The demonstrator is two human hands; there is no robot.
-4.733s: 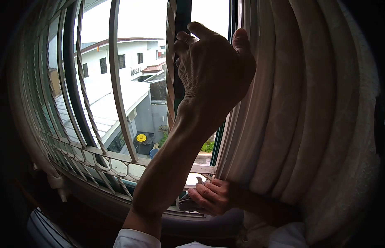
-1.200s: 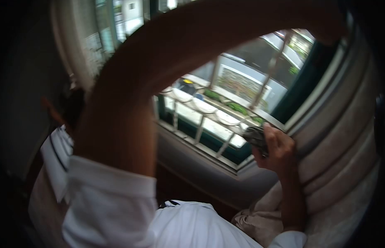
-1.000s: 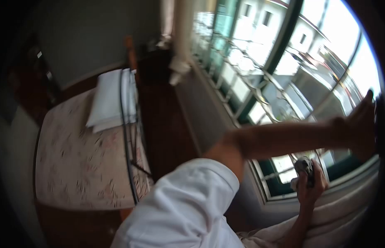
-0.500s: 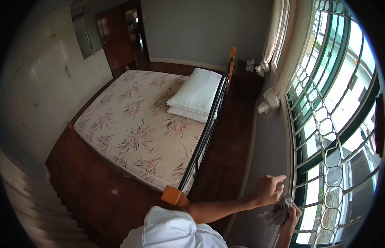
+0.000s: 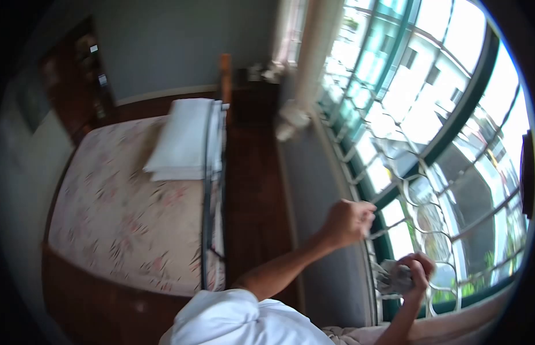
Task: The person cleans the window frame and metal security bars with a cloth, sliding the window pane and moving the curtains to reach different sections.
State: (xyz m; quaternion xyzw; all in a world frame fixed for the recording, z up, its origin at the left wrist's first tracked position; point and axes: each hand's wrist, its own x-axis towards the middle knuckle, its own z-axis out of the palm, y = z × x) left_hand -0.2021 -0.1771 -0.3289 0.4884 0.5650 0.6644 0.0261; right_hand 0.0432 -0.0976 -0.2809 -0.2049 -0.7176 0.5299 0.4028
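- From where I stand, the right hand [image 5: 420, 275] is closed around a crumpled grey cloth [image 5: 395, 278], part of which bulges out on the side toward the wall.
- That cloth is at the lower end of the window grille [image 5: 480, 221], held in front of the bars; whether it actually touches them I can't tell from here.
- The left hand [image 5: 346, 223] is a little higher along the window, over its edge, with the fingers curled toward the bars. I see nothing in it, but the blur leaves me unsure whether the fingertips meet metal or only hover there.
- As I judge it, the step in hand is handling the cloth at the grille: the right hand has it gathered, and the left is close by without joining that grip.
- The next move, I'd say, calls for a firm hold on the bunched cloth and for both hands to stay clear of the curved metalwork, where loose folds could snag.
- Beyond them is the green window frame [image 5: 464, 118], with a knotted curtain [image 5: 293, 118] farther along.
- Across the strip of floor, well apart from the hands, stands a bed with a flowered mattress [image 5: 123, 213] and white pillows [image 5: 184, 138] at the rail end.
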